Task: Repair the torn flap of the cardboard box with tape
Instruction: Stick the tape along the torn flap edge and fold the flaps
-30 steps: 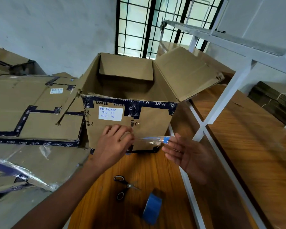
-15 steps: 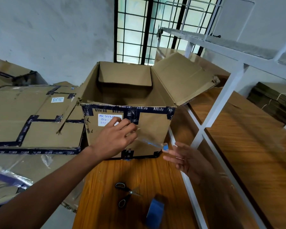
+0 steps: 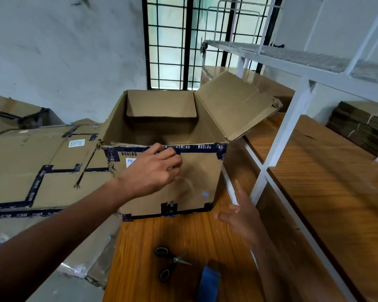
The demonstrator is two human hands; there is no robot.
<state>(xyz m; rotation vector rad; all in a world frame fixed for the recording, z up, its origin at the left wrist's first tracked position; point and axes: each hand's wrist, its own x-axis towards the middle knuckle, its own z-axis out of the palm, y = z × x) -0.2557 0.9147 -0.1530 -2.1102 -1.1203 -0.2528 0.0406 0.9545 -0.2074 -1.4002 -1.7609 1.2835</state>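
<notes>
Nearest the camera, on the wooden table (image 3: 140,258): a blue tape roll (image 3: 210,284) standing on edge, and just beside it to the left, black-handled scissors (image 3: 169,263) lying flat, blades slightly parted. Above these, right hand (image 3: 241,214) in the air near the box's lower right corner, fingers straight and spread apart, touching nothing. Higher and to the left, left hand (image 3: 155,171) against the front face of the cardboard box (image 3: 196,177), fingers curled together near the dark printed band at the top rim; whether a clear tape strip (image 3: 189,185) is pinched there, impossible to tell. Faint strip hanging down the front panel, ending in a small blue tab (image 3: 205,194). Box upright on the table, top open, right flap (image 3: 236,105) raised and tilted outward. To the left, flattened cartons (image 3: 31,162); to the right, a white metal rack (image 3: 292,110); behind, a barred window (image 3: 183,40).
</notes>
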